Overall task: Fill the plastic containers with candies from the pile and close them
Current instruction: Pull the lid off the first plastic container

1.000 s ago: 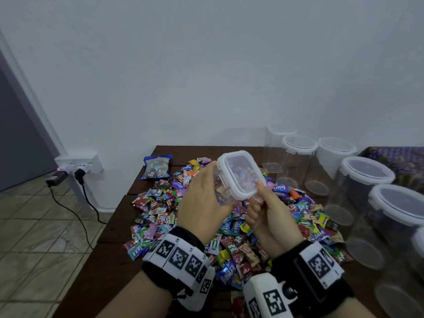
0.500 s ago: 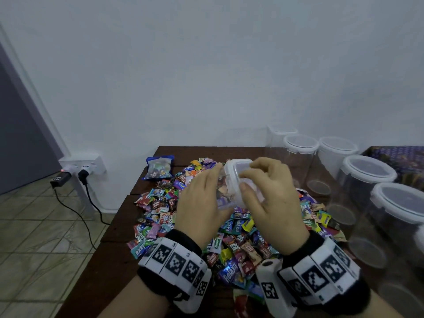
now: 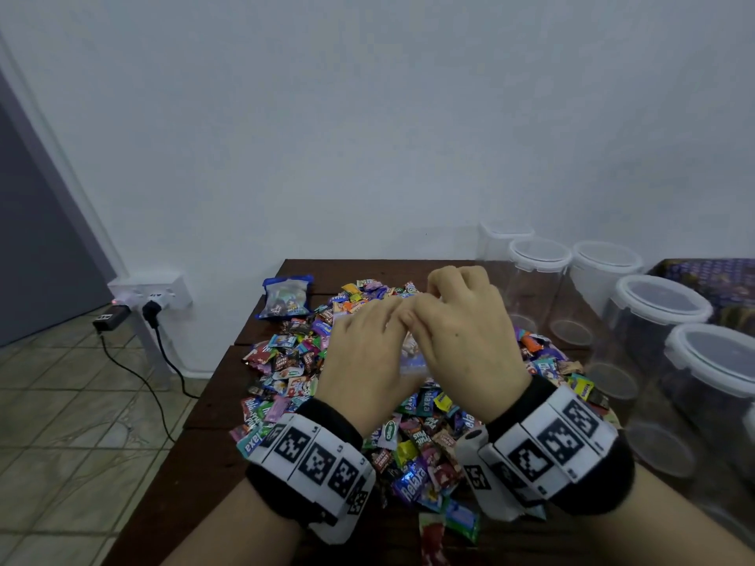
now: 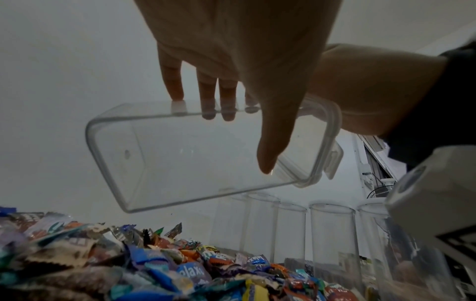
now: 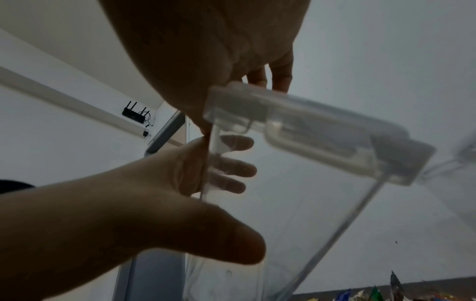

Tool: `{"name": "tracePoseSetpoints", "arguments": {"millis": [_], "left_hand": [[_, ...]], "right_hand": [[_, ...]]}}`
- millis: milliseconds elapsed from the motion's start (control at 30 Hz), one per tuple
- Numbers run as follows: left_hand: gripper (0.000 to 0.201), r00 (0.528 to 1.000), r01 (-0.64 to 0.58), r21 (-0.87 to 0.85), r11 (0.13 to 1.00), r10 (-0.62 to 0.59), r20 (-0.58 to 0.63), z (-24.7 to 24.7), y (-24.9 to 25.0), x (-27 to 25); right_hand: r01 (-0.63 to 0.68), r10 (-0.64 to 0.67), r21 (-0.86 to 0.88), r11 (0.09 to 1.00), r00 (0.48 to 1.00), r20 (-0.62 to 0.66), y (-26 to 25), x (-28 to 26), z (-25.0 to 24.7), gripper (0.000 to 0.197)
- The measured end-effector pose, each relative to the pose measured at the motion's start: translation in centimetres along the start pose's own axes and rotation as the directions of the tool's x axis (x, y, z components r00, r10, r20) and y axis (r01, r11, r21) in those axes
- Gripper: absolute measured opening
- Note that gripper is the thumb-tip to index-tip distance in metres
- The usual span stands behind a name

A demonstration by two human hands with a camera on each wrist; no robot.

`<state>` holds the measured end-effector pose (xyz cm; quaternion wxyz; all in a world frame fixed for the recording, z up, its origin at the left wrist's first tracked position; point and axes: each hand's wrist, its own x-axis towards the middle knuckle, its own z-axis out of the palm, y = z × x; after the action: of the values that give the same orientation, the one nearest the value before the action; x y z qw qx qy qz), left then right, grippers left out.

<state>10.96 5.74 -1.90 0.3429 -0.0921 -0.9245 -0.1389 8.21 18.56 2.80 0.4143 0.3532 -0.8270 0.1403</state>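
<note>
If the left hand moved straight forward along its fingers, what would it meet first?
Probably the white wall. The left hand grips the clear container above the candy pile; nothing else shows ahead, though depth is unclear.

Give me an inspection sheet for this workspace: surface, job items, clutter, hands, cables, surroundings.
Surface: dark wooden table.
Job items: candy pile on the table; small clear container, empty, lid on, held above the pile; row of tall lidded jars at right, empty.
Clutter: blue snack bag beside the pile.
Hands: left hand grips the container body; right hand is at its lid end.
Cables: two plugs in a wall socket, black cable across the floor.
Surroundings: white wall, tiled floor, dark door at left.
</note>
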Motion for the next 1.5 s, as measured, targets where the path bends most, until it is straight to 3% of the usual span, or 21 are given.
{"name": "tracePoseSetpoints", "arguments": {"millis": [267, 467, 600, 733, 900, 1067, 1133, 1300, 1500], "left_hand": [[0.055, 0.999, -0.040, 0.098, 0.994, 0.041, -0.015, -0.2, -0.3, -0.1], [0.070, 1.000, 0.001, 0.060, 0.998, -0.003, 0.024, 0.0, -0.6, -0.5], [0.077, 0.998, 0.001, 0.010, 1.000, -0.001, 0.069, -0.4, -1.1, -0.7], [0.078, 0.993, -0.004, -0.045, 0.999, 0.009, 0.114, -0.6, -1.5, -0.9], [0.074, 0.990, -0.060, -0.113, 0.992, 0.074, 0.123, -0.6, -1.7, -1.2], [0.073, 0.979, -0.108, -0.158, 0.982, 0.133, 0.153, -0.7, -1.3, -1.3], [0.072, 0.975, -0.118, -0.171, 0.978, 0.147, 0.168, -0.6, -1.3, -1.3], [0.073, 0.976, -0.123, -0.147, 0.981, 0.147, 0.163, -0.7, -1.5, -1.2], [0.079, 0.982, 0.007, -0.193, 0.981, 0.030, 0.187, -1.3, -2.1, -1.3]], "right_hand": [[-0.027, 0.031, 0.068, 0.997, 0.998, -0.061, 0.4, -0.6, 1.2, 0.017], [-0.044, 0.063, 0.194, 0.980, 0.994, -0.090, 0.1, -0.2, 1.1, 0.024], [-0.220, 0.250, 0.470, 0.855, 0.968, -0.001, 0.9, 0.5, 0.9, 0.038], [-0.419, 0.346, 0.470, 0.777, 0.908, 0.237, 2.6, 1.0, 1.3, 0.063], [-0.455, 0.313, 0.451, 0.768, 0.881, 0.356, 3.2, 1.0, 1.7, 0.061], [-0.570, 0.293, 0.626, 0.533, 0.818, 0.495, 3.5, 1.0, 1.7, 0.047], [-0.594, 0.256, 0.632, 0.498, 0.797, 0.548, 3.7, 1.1, 1.7, 0.048], [-0.640, 0.285, 0.641, 0.423, 0.766, 0.576, 3.8, 1.3, 1.7, 0.048], [-0.586, 0.326, 0.700, 0.408, 0.810, 0.488, 3.6, 1.6, 1.3, 0.044]]}}
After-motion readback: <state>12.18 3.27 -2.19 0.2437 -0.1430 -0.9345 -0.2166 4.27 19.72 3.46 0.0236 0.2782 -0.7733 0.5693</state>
